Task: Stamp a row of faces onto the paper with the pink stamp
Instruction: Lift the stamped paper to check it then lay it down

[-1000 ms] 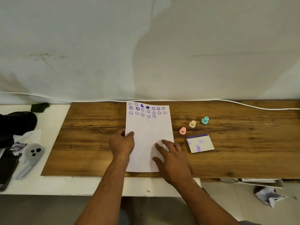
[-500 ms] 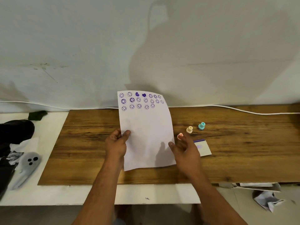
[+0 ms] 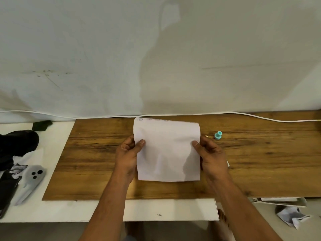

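Observation:
I hold the white paper [image 3: 167,153] in the air above the wooden board [image 3: 97,153]. My left hand [image 3: 127,153] grips its left edge and my right hand [image 3: 212,155] grips its right edge. The top of the sheet curls away from me, so only a few purple stamped faces show along its upper rim. The pink stamp is hidden behind my right hand and the paper. A sliver of the beige stamp [image 3: 206,136] peeks out at the paper's right edge. The ink pad is almost fully hidden under my right hand.
A teal stamp [image 3: 218,135] stands on the board to the right of the paper. A white cable [image 3: 260,117] runs along the wall. Black items and a grey ghost-shaped cloth [image 3: 33,176] lie on the white table at left. Crumpled paper [image 3: 291,217] lies on the floor at right.
The paper was lifted off the board by my left hand, then my right hand took its right edge. Its stamped top has now bent back away from me.

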Demonstrator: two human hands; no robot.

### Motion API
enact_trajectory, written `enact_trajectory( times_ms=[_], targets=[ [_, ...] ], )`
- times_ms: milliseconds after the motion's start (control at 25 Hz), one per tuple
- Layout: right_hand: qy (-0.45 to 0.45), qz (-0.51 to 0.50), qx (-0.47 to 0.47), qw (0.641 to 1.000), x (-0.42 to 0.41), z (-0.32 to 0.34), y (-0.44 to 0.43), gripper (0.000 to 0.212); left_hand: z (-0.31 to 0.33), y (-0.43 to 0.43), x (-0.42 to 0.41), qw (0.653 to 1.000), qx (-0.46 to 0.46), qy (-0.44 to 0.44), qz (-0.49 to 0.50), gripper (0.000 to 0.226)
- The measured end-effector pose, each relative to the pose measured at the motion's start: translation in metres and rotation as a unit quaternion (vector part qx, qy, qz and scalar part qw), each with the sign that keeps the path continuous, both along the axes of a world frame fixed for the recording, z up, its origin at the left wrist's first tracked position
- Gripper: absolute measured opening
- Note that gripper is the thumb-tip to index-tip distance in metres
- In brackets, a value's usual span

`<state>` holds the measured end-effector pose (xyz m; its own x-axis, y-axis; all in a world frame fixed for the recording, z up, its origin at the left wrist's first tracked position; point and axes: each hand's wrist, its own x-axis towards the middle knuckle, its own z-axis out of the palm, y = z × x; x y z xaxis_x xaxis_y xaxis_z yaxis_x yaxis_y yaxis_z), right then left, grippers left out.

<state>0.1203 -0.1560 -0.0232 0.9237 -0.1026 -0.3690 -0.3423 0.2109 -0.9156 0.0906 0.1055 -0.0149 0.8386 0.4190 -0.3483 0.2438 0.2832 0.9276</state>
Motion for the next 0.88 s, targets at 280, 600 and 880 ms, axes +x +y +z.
enact_trajectory(
  times_ms=[280,600,880],
  targets=[
    [0.013,-0.004,-0.11,0.994,0.003,-0.015,-0.002,0.027,-0.012,-0.013,0.003,0.99,0.12,0.074,0.033,0.03],
    [-0.015,-0.016,-0.047,0.999,0.009,-0.015,-0.003,0.016,-0.008,-0.01,0.005,0.993,0.1,0.03,0.045,0.021],
    [-0.01,-0.018,-0.055,0.998,0.009,-0.015,-0.004,0.013,-0.007,-0.01,0.006,0.994,0.099,0.02,0.047,0.019]
  ],
)
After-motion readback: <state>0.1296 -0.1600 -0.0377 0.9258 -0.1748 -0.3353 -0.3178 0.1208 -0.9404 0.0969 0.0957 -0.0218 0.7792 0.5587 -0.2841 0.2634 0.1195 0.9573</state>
